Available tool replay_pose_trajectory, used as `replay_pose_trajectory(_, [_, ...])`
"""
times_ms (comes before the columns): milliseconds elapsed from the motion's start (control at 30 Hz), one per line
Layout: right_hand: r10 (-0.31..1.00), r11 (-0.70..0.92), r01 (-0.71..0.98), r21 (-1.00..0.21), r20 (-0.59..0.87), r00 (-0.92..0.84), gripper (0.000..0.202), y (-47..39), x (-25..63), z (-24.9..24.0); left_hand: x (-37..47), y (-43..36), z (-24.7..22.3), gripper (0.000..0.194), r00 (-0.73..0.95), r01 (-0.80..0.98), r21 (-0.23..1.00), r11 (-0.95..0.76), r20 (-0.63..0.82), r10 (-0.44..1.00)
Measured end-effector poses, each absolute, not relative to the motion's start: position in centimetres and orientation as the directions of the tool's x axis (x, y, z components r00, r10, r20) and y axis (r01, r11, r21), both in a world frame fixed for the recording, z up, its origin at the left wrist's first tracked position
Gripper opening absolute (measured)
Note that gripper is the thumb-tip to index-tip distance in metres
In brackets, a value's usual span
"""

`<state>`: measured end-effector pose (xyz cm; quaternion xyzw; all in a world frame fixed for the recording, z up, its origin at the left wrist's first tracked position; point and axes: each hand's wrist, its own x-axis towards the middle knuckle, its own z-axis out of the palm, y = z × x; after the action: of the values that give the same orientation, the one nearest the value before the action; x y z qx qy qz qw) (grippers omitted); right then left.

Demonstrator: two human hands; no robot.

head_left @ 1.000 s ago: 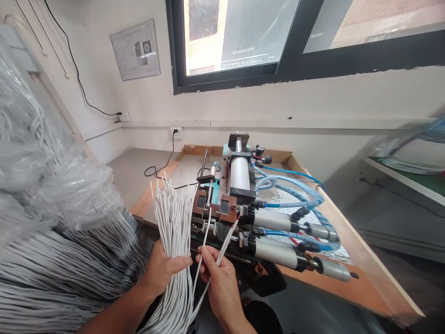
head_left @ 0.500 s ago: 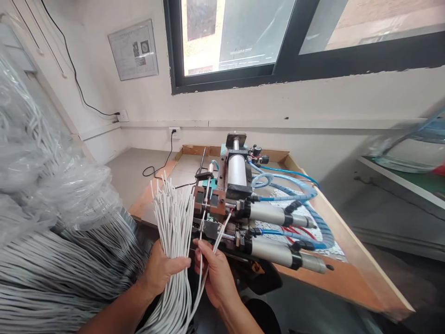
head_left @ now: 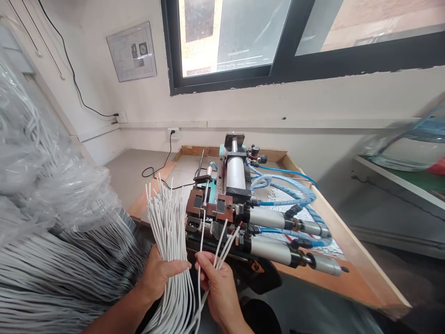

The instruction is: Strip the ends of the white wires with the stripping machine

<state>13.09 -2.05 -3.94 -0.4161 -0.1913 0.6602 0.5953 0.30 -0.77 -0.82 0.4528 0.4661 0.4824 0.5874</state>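
Note:
My left hand (head_left: pixel 156 273) is closed around a thick bundle of white cables (head_left: pixel 169 227), whose cut ends point up and away from me. Between thumb and forefinger my right hand (head_left: pixel 221 284) pinches a single white cable (head_left: pixel 201 239). That cable's tip is at the gap between the brown jaw blocks (head_left: pixel 225 207) of a pneumatic machine, which stand apart. A few more white cables (head_left: pixel 225 246) lie across the right fingers, fanned to the right, and red shows at one tip. The lower ends of the cables run down out of view.
Air cylinders (head_left: pixel 271 250) and blue hoses (head_left: pixel 306 195) fill the right of the machine, inside a wooden-edged tray (head_left: pixel 368 260). Plastic-wrapped heaps of grey-white cable (head_left: pixel 66 264) rise at my left. A window and wall are behind; a shelf (head_left: pixel 403 183) is at right.
The machine's brown jaws have moved apart, and its cylinder ends have shifted outward. My right hand has drawn slightly back, with its cables fanning wider. The left hand still grips the bundle.

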Motion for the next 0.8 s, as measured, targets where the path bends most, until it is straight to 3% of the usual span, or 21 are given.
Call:
replay_pose_trajectory(267, [0.949, -0.28, -0.65, -0.707, -0.306, -0.076, 0.027, -0.6, 13.2, -3.0, 0.2, -0.5, -1.4, 0.022, 0.074, -0.119, 0.99, 0.069, -0.06, 0.995])
replay_pose_trajectory(367, [0.957, -0.286, -0.62, -0.731, -0.254, -0.142, 0.029, -0.7, 13.0, -3.0, 0.3, -0.5, -1.1, 0.023, 0.152, -0.092, 0.994, 0.058, -0.044, 0.987])
replay_pose_trajectory(500, [0.983, -0.153, -0.539, -0.829, -0.182, 0.001, 0.027, -1.4, 12.6, -3.2, 0.4, -0.7, -0.9, 0.019, 0.214, -0.071, 0.997, 0.027, -0.012, 0.977])
replay_pose_trajectory(800, [0.95, -0.129, -0.633, -0.763, -0.278, 0.142, 0.026, -1.6, 12.9, -4.1, 0.0, -0.8, -1.1, 0.012, 0.081, -0.072, 0.994, 0.084, -0.078, 0.994])
